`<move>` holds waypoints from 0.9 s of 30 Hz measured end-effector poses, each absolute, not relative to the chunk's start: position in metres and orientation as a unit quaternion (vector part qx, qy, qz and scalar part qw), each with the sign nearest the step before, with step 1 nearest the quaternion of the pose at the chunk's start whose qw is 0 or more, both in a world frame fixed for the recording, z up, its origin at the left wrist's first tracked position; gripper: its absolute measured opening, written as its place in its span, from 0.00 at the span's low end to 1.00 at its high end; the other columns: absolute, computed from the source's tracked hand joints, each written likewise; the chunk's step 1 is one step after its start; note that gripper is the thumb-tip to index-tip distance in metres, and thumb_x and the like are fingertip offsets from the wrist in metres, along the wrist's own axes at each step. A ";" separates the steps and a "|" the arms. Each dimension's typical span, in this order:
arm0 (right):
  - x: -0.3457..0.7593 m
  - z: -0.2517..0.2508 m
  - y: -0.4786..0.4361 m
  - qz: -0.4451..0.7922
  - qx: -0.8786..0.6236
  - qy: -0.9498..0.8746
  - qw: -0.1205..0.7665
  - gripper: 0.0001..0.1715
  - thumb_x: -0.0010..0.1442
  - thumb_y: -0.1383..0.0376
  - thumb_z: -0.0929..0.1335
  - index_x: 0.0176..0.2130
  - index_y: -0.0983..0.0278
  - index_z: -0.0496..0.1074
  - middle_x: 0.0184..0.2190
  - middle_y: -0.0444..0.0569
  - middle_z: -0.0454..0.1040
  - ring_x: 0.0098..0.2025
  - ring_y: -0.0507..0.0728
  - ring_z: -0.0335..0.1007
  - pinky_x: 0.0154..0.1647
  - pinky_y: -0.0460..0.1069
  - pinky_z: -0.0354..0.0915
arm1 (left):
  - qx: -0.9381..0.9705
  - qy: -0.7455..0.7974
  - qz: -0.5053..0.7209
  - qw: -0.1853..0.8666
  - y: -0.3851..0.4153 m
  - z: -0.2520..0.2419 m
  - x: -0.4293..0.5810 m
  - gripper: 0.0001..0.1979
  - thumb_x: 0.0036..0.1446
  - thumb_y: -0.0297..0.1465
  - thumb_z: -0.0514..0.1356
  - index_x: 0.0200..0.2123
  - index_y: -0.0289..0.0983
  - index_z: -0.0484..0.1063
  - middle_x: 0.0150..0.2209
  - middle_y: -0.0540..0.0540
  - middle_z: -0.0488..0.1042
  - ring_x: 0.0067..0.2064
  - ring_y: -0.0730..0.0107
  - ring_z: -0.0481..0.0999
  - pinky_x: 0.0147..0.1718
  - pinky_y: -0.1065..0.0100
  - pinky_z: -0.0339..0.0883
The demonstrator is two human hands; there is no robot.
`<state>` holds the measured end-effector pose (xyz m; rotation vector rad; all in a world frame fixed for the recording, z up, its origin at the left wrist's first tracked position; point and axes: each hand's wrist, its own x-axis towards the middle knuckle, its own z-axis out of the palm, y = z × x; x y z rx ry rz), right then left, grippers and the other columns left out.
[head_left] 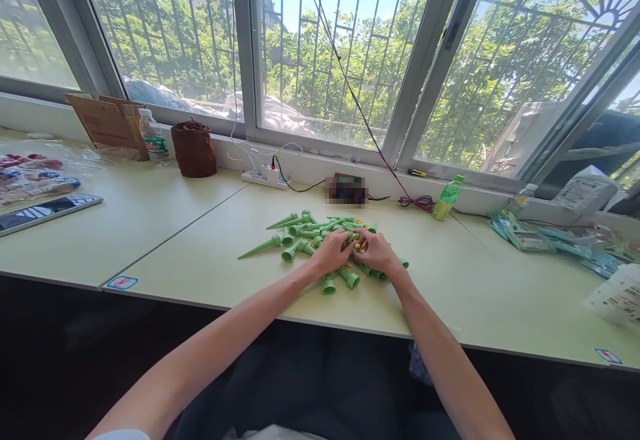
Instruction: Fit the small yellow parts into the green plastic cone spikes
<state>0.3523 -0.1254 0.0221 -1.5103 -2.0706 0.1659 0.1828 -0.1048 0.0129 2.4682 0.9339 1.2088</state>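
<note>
A loose pile of green plastic cone-shaped spikes [262, 247] with ridged caps lies on the pale table in front of me. Small yellow-orange pieces [359, 247] show among them, between my hands. Over the pile's right part, my left hand [334, 252] and my right hand [377, 253] face each other with fingers curled and tips close together. What the fingers pinch is too small and covered to make out. Some spikes lie partly hidden under both hands; wide open ends of a few point toward me at the near side.
A green-labelled bottle [448, 198], coiled cable [419, 203] and power strip [265, 179] line the window side. Left stand a brown bag [195, 149], water bottle [154, 137] and cardboard box [107, 127], with a tablet [50, 212] nearer. Plastic packets [525, 232] lie right.
</note>
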 end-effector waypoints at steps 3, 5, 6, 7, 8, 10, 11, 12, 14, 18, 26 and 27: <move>0.353 0.022 -0.125 0.064 -0.558 -0.779 0.279 0.33 0.46 0.64 0.71 0.54 0.60 0.69 0.34 0.45 0.75 0.32 0.54 0.69 0.32 0.46 0.59 | 0.845 0.316 0.416 0.113 -0.104 0.013 0.183 0.08 0.60 0.27 0.55 0.27 0.36 0.68 0.27 0.48 0.66 0.29 0.70 0.66 0.29 0.68 0.60; 0.352 0.022 -0.124 0.068 -0.547 -0.785 0.283 0.36 0.45 0.65 0.72 0.55 0.60 0.68 0.35 0.45 0.75 0.32 0.54 0.69 0.33 0.46 0.60 | 0.844 0.314 0.420 0.109 -0.105 0.012 0.183 0.09 0.60 0.27 0.56 0.26 0.36 0.67 0.27 0.48 0.65 0.29 0.70 0.66 0.28 0.68 0.60; 0.352 0.021 -0.124 0.071 -0.542 -0.787 0.286 0.37 0.45 0.65 0.72 0.56 0.60 0.68 0.35 0.46 0.75 0.32 0.54 0.68 0.33 0.47 0.60 | 0.844 0.314 0.421 0.108 -0.105 0.012 0.182 0.09 0.59 0.28 0.56 0.26 0.36 0.66 0.26 0.48 0.65 0.28 0.70 0.66 0.28 0.68 0.59; 0.352 0.021 -0.124 0.074 -0.538 -0.789 0.288 0.38 0.46 0.65 0.72 0.57 0.59 0.67 0.36 0.46 0.75 0.32 0.54 0.68 0.33 0.47 0.61 | 0.844 0.313 0.423 0.107 -0.105 0.013 0.182 0.10 0.59 0.28 0.56 0.25 0.36 0.65 0.26 0.49 0.65 0.28 0.71 0.65 0.28 0.68 0.59; 0.352 0.021 -0.124 0.077 -0.535 -0.790 0.290 0.38 0.46 0.65 0.72 0.57 0.59 0.67 0.36 0.46 0.75 0.32 0.54 0.68 0.33 0.47 0.61 | 0.844 0.312 0.423 0.108 -0.105 0.013 0.182 0.10 0.59 0.28 0.57 0.24 0.36 0.65 0.26 0.49 0.65 0.28 0.71 0.65 0.28 0.68 0.59; 0.352 0.021 -0.124 0.081 -0.535 -0.789 0.290 0.38 0.46 0.66 0.72 0.57 0.58 0.67 0.36 0.45 0.75 0.32 0.54 0.68 0.34 0.47 0.61 | 0.844 0.311 0.422 0.108 -0.106 0.013 0.182 0.10 0.59 0.28 0.57 0.25 0.36 0.65 0.26 0.49 0.65 0.28 0.71 0.65 0.28 0.68 0.59; 0.352 0.021 -0.124 0.083 -0.536 -0.789 0.288 0.37 0.46 0.66 0.72 0.56 0.58 0.67 0.36 0.45 0.75 0.32 0.53 0.68 0.33 0.47 0.61 | 0.845 0.311 0.421 0.108 -0.106 0.013 0.182 0.09 0.59 0.28 0.57 0.25 0.36 0.65 0.26 0.49 0.65 0.28 0.71 0.65 0.28 0.68 0.59; 0.352 0.021 -0.124 0.084 -0.538 -0.788 0.287 0.36 0.46 0.67 0.72 0.56 0.58 0.68 0.35 0.45 0.74 0.32 0.53 0.67 0.33 0.47 0.60 | 0.847 0.310 0.419 0.108 -0.106 0.013 0.181 0.09 0.59 0.27 0.57 0.25 0.36 0.66 0.26 0.49 0.65 0.28 0.71 0.66 0.28 0.68 0.60; 0.352 0.021 -0.124 0.085 -0.539 -0.788 0.285 0.35 0.45 0.68 0.71 0.55 0.60 0.68 0.34 0.45 0.74 0.31 0.53 0.67 0.33 0.47 0.60 | 0.849 0.308 0.415 0.109 -0.106 0.013 0.181 0.08 0.58 0.27 0.57 0.26 0.36 0.67 0.26 0.49 0.66 0.29 0.70 0.66 0.29 0.68 0.60; 0.351 0.022 -0.125 0.084 -0.544 -0.786 0.280 0.33 0.45 0.69 0.70 0.53 0.61 0.69 0.29 0.43 0.73 0.29 0.53 0.66 0.31 0.47 0.58 | 0.848 0.308 0.416 0.112 -0.106 0.013 0.181 0.07 0.58 0.26 0.57 0.26 0.36 0.67 0.25 0.48 0.67 0.30 0.69 0.67 0.30 0.68 0.60; 0.351 0.020 -0.124 0.075 -0.534 -0.789 0.295 0.32 0.47 0.67 0.70 0.53 0.60 0.69 0.34 0.45 0.75 0.30 0.53 0.67 0.33 0.47 0.60 | 0.841 0.307 0.431 0.109 -0.107 0.015 0.181 0.08 0.59 0.26 0.56 0.26 0.36 0.67 0.26 0.48 0.67 0.29 0.70 0.67 0.29 0.68 0.60; 0.351 0.020 -0.124 0.073 -0.531 -0.790 0.298 0.31 0.48 0.66 0.70 0.53 0.60 0.69 0.34 0.46 0.75 0.30 0.53 0.67 0.33 0.47 0.61 | 0.838 0.308 0.436 0.109 -0.108 0.016 0.181 0.08 0.59 0.26 0.56 0.26 0.36 0.67 0.27 0.48 0.67 0.28 0.71 0.66 0.28 0.68 0.60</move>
